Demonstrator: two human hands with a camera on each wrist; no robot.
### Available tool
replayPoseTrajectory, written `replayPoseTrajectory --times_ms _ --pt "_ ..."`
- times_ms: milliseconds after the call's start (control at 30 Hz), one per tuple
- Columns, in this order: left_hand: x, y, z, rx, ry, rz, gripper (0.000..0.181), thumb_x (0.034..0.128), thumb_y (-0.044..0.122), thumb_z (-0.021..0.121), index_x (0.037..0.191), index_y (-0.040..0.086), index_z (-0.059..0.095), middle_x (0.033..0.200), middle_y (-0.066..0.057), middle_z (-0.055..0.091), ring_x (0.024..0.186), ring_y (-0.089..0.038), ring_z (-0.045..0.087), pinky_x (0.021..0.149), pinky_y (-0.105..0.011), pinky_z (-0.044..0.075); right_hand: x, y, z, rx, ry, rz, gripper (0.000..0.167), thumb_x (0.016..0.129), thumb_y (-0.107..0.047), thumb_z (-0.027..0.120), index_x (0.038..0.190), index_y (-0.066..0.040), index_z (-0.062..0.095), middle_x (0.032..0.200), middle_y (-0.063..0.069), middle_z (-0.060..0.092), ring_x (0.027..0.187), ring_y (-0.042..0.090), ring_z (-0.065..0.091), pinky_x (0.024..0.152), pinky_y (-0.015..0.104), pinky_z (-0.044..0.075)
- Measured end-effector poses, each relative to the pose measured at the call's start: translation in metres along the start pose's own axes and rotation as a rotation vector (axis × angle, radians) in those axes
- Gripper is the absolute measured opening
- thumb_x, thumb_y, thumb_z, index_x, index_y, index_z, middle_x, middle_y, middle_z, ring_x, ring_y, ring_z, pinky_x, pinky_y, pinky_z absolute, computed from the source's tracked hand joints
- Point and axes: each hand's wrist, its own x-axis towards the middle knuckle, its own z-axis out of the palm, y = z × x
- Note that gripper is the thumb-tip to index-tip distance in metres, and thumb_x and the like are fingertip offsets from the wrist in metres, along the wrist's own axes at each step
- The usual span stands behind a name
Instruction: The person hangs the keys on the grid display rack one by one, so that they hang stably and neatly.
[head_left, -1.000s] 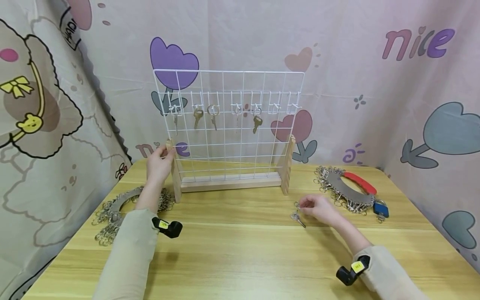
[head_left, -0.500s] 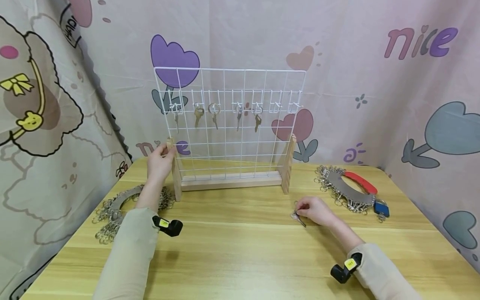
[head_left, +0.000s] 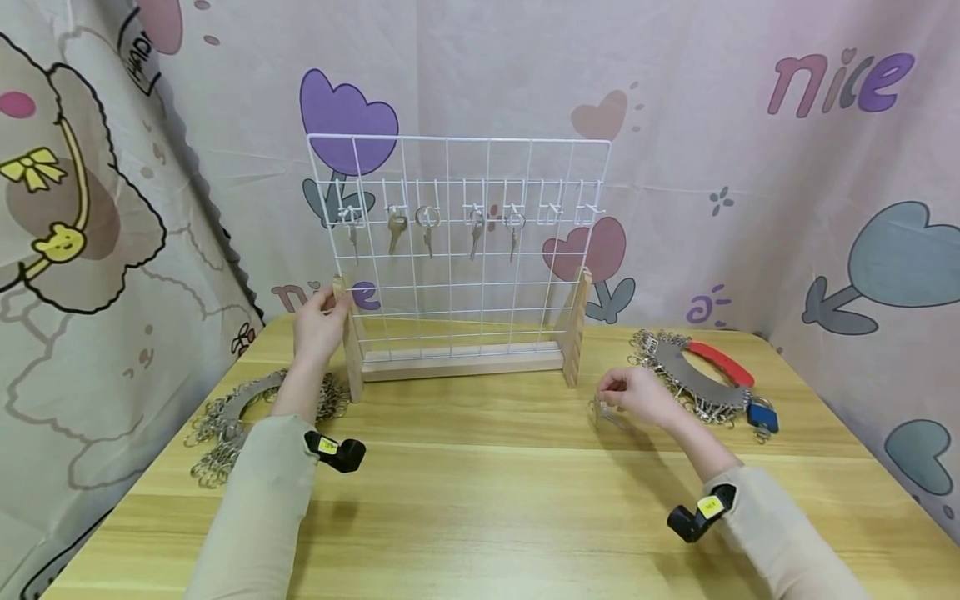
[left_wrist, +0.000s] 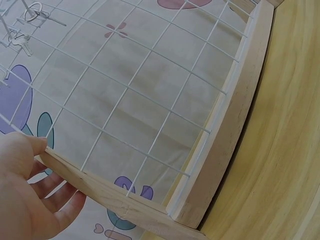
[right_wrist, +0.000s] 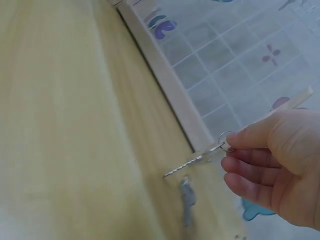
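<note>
My left hand (head_left: 318, 329) grips the left wooden post (head_left: 348, 342) of a white wire grid rack (head_left: 457, 287); in the left wrist view the thumb lies at the grid's edge, fingers behind the wood. Several keys, such as a brass-coloured key (head_left: 397, 232), hang by rings from the rack's hooks. Over the table, right of the rack, my right hand (head_left: 637, 396) pinches a metal key ring (right_wrist: 226, 141) between thumb and finger. A silver key (right_wrist: 195, 162) dangles from it. Below shows a second blurred key shape (right_wrist: 187, 200); whether it hangs too, I cannot tell.
At the right lies a grey curved plate (head_left: 693, 375) hung with rings, with a red handle (head_left: 720, 365) and a blue padlock (head_left: 762, 417). Another ring-laden plate (head_left: 251, 400) lies left, partly behind the left forearm. Patterned curtains (head_left: 675, 167) enclose the wooden table (head_left: 465, 500).
My right hand moved down to the key lying on the table, took its ring and raised it slightly. The left hand stays on the post. The hanging keys sway a little.
</note>
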Motion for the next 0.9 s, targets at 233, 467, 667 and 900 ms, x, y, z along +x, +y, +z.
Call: replayPoseTrajectory --times_ms 233,467,667,900 --pt "0.0 0.0 0.0 0.003 -0.008 -0.006 0.051 0.0975 0.032 0.047 0.138 0.002 0.041 0.132 -0.021 0.045 0.124 -0.035 0.041 0.1 -0.045 0.036 0.011 -0.019 -0.02 -0.048 0.034 -0.027 0.005 0.086 -0.004 0.062 0.085 -0.001 0.065 0.076 0.01 0.064 0.066 0.025 0.059 0.055 0.028 0.049" --pt "0.002 -0.001 0.0 -0.01 -0.003 0.008 0.048 0.0976 0.03 0.047 0.136 0.001 0.044 0.13 -0.021 0.047 0.122 -0.035 0.044 0.099 -0.045 0.038 0.024 -0.04 -0.038 -0.109 0.074 -0.052 0.007 0.088 -0.008 0.062 0.087 -0.003 0.066 0.077 0.005 0.063 0.067 0.019 0.056 0.058 0.03 0.047" --pt "0.002 -0.001 0.0 -0.002 -0.002 0.011 0.049 0.0975 0.031 0.047 0.137 0.002 0.043 0.131 -0.021 0.047 0.122 -0.035 0.043 0.1 -0.045 0.037 0.031 -0.062 -0.055 -0.063 0.109 -0.139 0.008 0.089 -0.012 0.062 0.084 -0.006 0.065 0.075 0.006 0.062 0.066 0.018 0.054 0.057 0.029 0.046" --pt "0.002 -0.001 -0.001 -0.006 -0.018 -0.004 0.053 0.0975 0.031 0.047 0.141 0.003 0.037 0.135 -0.021 0.044 0.125 -0.035 0.039 0.102 -0.045 0.035 0.04 -0.09 -0.072 -0.098 0.151 -0.157 0.006 0.088 -0.008 0.062 0.086 -0.004 0.066 0.077 0.008 0.062 0.068 0.018 0.054 0.059 0.028 0.045"
